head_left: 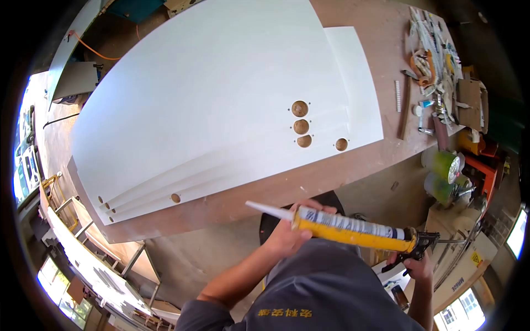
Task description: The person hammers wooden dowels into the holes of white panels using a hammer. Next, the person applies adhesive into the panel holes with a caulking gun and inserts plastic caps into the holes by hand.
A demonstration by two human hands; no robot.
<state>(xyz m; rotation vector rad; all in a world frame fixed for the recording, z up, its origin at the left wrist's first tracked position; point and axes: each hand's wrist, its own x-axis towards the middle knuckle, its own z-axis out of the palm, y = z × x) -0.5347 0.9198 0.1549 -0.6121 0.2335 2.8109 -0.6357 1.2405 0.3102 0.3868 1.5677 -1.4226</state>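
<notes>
Right in front of the person's dark shirt [326, 287], a yellow caulking gun [353, 237] is lying sideways across both hands, so yeah, it's getting a proper two-handed hold. The left hand [288, 238] is wrapping around the front end, just behind the pale nozzle [268, 209], with the thumb sitting on the near side and the other fingers curling over the far side. Those fingers are closing snugly on the barrel, with the gun running between them and the thumb. Over at the back end, the right hand [420, 268] is gripping the black handle [418, 246], fingers bending in around it, though part of that grip is hiding under the gun, so I can't tell how hard it's squeezing. The nozzle is pointing left and a bit away from the body, toward the near edge of the brown workbench [243, 201], and the metal rod [454, 241] is sticking out behind the handle. Up on the bench, a big white panel [210, 83] is lying flat, showing several round holes [300, 108]. Off to the right, a messy pile of tools [433, 60] is covering the bench end, with a cardboard box [472, 105] sitting just beside it.
</notes>
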